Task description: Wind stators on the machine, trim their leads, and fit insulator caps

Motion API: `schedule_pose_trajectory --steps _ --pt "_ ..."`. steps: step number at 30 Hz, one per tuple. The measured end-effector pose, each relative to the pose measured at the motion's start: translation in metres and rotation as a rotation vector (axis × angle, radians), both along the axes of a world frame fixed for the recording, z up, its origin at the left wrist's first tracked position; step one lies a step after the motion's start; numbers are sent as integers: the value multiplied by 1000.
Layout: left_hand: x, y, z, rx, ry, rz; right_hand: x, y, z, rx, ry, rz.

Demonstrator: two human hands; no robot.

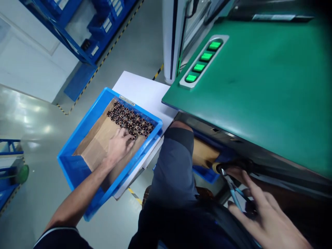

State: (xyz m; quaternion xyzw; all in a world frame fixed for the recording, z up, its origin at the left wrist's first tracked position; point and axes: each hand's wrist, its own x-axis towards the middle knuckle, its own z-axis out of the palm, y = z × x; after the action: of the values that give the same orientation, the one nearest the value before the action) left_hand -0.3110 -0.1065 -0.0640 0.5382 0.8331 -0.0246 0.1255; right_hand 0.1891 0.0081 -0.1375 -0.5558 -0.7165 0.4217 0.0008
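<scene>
My left hand [120,143] reaches into a blue plastic bin [75,173] lined with brown cardboard [95,145]. Its fingers are curled round a small dark ring-shaped part [134,136] at the near edge of a cluster of like parts. Those ring-shaped parts [127,117], dark with coppery glints, lie side by side at the bin's far end. At the lower right, my right hand [267,214] is closed round cutting pliers [234,192] with light blue handles, their jaws pointing up and left. Part of the handles is hidden by my fingers.
The bin stands on a white board [145,90] left of my leg [173,166]. A green-topped bench [246,86] with several lit green displays [199,67] is at right. Beneath it sits another blue bin [207,174]. Blue shelving [67,38] stands at upper left.
</scene>
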Motion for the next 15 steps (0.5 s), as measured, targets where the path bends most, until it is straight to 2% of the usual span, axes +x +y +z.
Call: schedule_pose_trajectory --steps 2,4,6,8,10,12,15 --pt "-2 4 -8 -5 2 2 3 1 6 -63 26 -27" --pt "-5 6 -11 2 -10 -2 7 0 14 -221 105 -111" --pt "-9 7 -7 14 -32 -6 8 -3 23 -445 270 -266" --pt "-10 5 6 45 -49 4 0 -4 33 -593 399 -359" --pt "-6 3 27 105 -60 25 -15 -2 41 -577 340 -285" --pt "9 0 50 186 -82 35 -29 3 50 -475 179 -160" --pt "52 2 78 269 -190 -43 -27 12 72 -357 -44 60"
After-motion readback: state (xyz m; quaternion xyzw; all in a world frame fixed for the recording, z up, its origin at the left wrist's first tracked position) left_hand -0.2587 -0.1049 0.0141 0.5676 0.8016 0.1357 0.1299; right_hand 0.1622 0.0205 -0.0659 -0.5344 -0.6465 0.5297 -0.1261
